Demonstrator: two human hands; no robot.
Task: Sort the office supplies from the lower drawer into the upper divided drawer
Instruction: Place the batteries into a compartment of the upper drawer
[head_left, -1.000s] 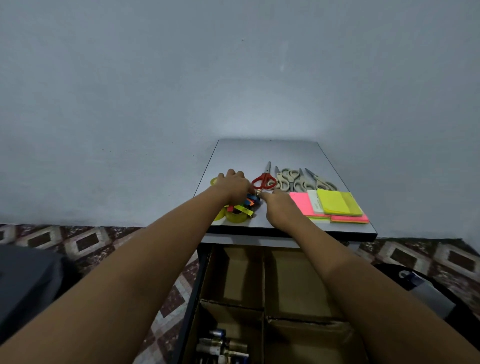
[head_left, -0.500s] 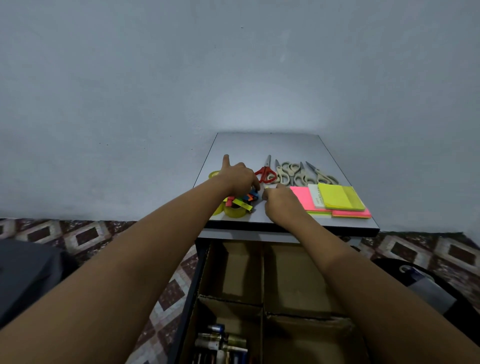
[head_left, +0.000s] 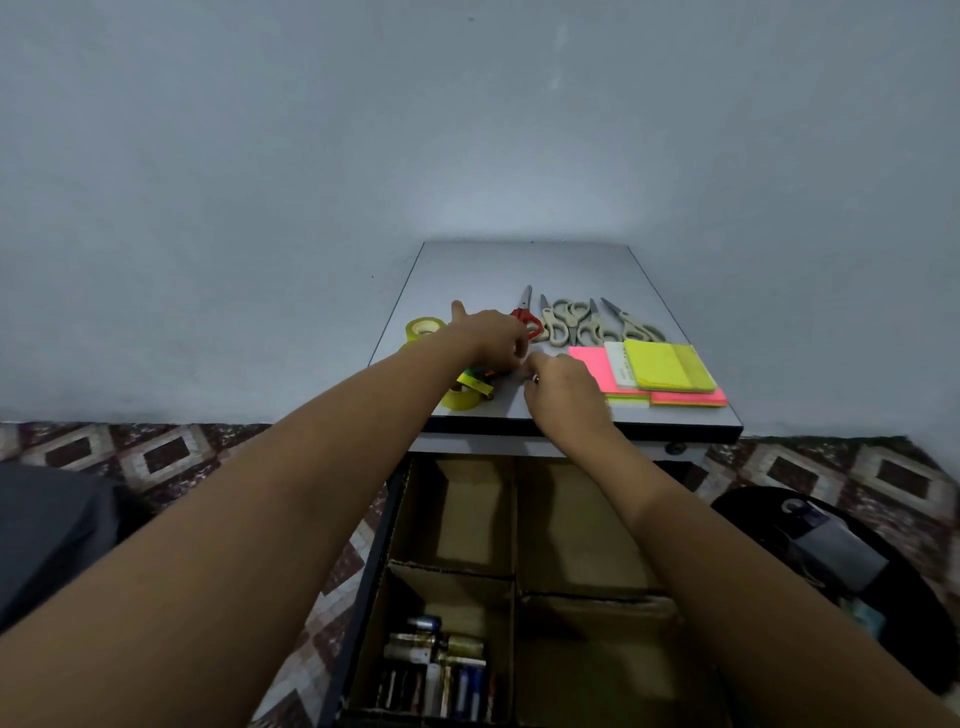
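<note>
On the grey cabinet top (head_left: 524, 262), my left hand (head_left: 491, 338) has its fingers curled down onto a small pile of coloured clips (head_left: 480, 375), thumb pointing away. Beside it, my right hand (head_left: 566, 389) pinches a small shiny clip (head_left: 533, 381) at its fingertips. Two yellow tape rolls (head_left: 423, 328) (head_left: 460, 400) lie by my left wrist. Red scissors (head_left: 524, 317) and beige scissors (head_left: 571, 325) lie behind the hands. Pink and yellow sticky note pads (head_left: 667, 366) sit on the right. Below, the divided drawer (head_left: 514, 525) stands open, with batteries (head_left: 441, 670) in its near-left compartment.
A plain wall rises behind the cabinet. Patterned floor tiles (head_left: 161, 452) spread on both sides. A dark round object holding a grey item (head_left: 831, 551) lies on the floor at the right, and dark cloth (head_left: 47, 525) lies at the left.
My left thumb has lifted and points away. My right hand has drawn slightly back from the scissors toward the front edge. Both hands stay at the clip pile.
</note>
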